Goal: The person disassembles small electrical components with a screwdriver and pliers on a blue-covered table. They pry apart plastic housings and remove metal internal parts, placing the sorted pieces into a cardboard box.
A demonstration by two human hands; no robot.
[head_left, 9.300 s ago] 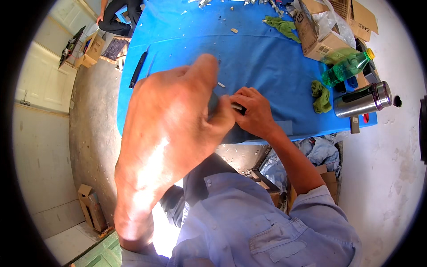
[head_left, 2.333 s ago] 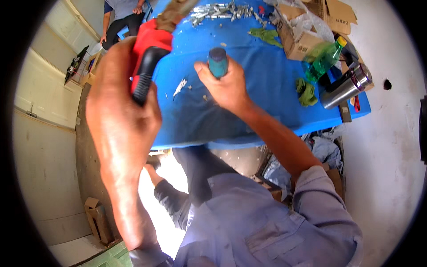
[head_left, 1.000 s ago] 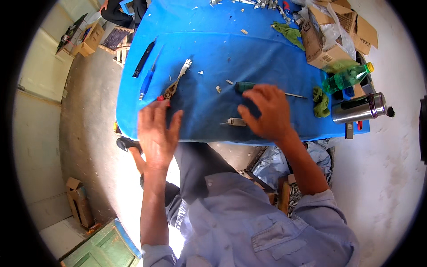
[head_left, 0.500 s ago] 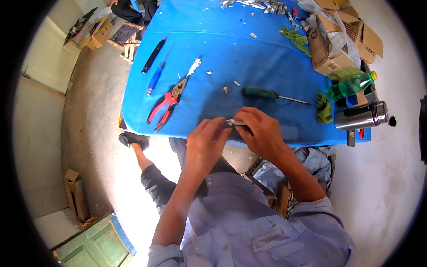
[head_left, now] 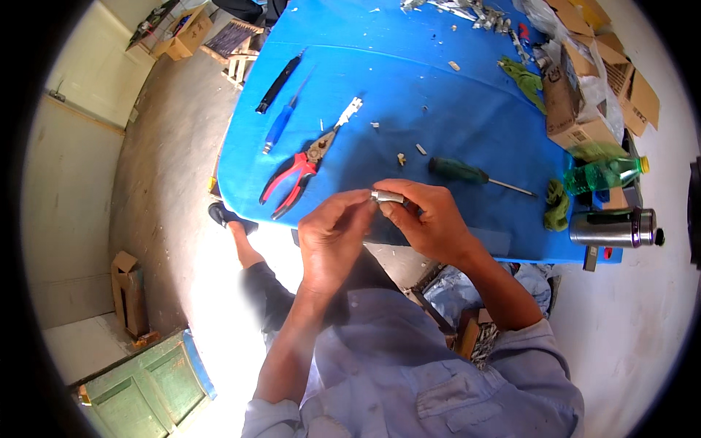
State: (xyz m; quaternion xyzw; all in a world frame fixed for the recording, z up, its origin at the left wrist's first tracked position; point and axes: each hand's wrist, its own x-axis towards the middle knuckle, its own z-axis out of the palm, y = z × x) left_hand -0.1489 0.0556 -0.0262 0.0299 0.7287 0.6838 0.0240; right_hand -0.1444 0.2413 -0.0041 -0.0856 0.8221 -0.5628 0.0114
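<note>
Just above the table's near edge, a small silvery cylindrical metal piece (head_left: 388, 197) lies between the thumb and fingers of my right hand (head_left: 436, 225). My left hand (head_left: 328, 237), slightly blurred, is closed with its fingertips at the left end of that piece. Red-and-black pliers (head_left: 298, 174) rest on the table left of my hands, a whitish scrap at their jaws. Beyond my right hand lies a screwdriver with a dark green handle (head_left: 458, 170). Farther left are a blue-handled screwdriver (head_left: 279, 129) and a black pen-shaped tool (head_left: 280, 84).
Small pale scraps dot the blue-covered table (head_left: 350, 69). Metal pieces (head_left: 475, 13) are heaped at its far end. At the right are a green bottle (head_left: 602, 175), a steel flask (head_left: 615, 227), a green cloth (head_left: 556, 206) and a cardboard box (head_left: 584, 131). Beside the table, another person's leg (head_left: 247, 244) shows.
The metal piece has turned and shows more of its silvery side; the thin white tip seen earlier is no longer visible. The whole view has shifted, moving the table contents rightward.
</note>
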